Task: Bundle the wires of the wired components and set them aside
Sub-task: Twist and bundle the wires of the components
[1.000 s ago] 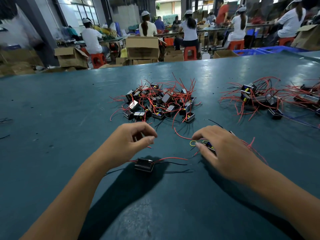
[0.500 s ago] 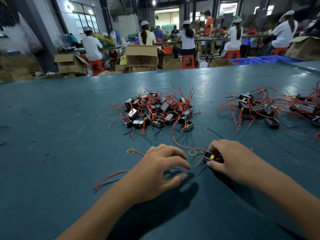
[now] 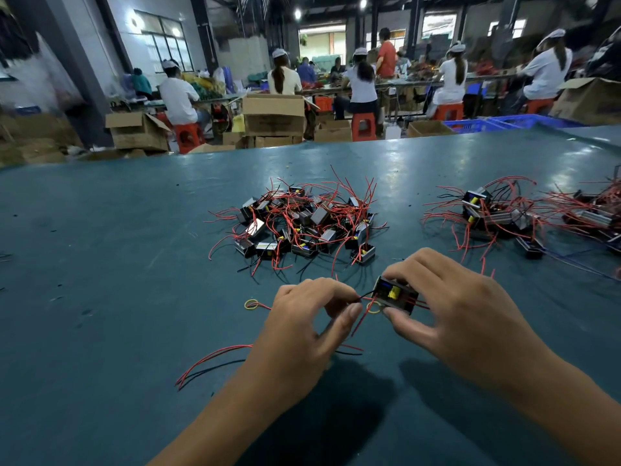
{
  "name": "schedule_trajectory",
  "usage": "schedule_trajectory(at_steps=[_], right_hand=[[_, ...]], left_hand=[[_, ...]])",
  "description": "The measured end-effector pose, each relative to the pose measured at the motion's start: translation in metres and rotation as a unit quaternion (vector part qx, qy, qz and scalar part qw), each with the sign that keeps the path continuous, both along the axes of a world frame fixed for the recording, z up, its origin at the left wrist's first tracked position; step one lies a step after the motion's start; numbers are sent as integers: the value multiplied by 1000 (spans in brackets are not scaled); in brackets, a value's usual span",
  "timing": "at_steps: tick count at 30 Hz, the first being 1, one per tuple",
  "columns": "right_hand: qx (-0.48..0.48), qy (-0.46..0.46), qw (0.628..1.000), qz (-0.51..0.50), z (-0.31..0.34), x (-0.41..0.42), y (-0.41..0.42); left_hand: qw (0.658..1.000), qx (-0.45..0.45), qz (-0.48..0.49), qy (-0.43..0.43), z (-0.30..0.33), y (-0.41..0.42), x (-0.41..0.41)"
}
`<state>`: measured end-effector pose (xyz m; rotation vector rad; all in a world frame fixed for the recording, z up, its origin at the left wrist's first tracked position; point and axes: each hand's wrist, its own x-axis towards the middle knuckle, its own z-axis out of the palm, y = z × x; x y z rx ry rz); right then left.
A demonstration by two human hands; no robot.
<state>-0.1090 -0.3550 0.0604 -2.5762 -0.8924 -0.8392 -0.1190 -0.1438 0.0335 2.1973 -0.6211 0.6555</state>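
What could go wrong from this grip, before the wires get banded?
The left hand pinches only part of the component's wires; other leads trail behind the right hand and may miss the bundle. The nearest rubber band lies under the component, awkward to grab. Loose wires under the left forearm may get dragged.

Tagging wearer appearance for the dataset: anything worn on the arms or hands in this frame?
Nothing visible. The left hand and right hand are bare: no gloves, rings, watch or wristbands. Both forearms are bare to the frame's bottom edge; no sleeves in view.
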Motion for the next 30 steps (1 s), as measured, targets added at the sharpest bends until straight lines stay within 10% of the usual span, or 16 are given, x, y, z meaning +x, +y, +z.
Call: schedule_trajectory(at_steps=[6, 14, 30], right_hand=[[1, 2, 1000, 3, -3, -4, 5], [34, 31, 999, 5, -10, -4, 10], [69, 68, 995, 21, -10, -3, 3]], left_hand=[[994, -105, -5, 24, 5, -1, -3], [993, 42, -23, -105, 1, -8, -8], [1000, -1, -11, -25, 3, 1, -2]])
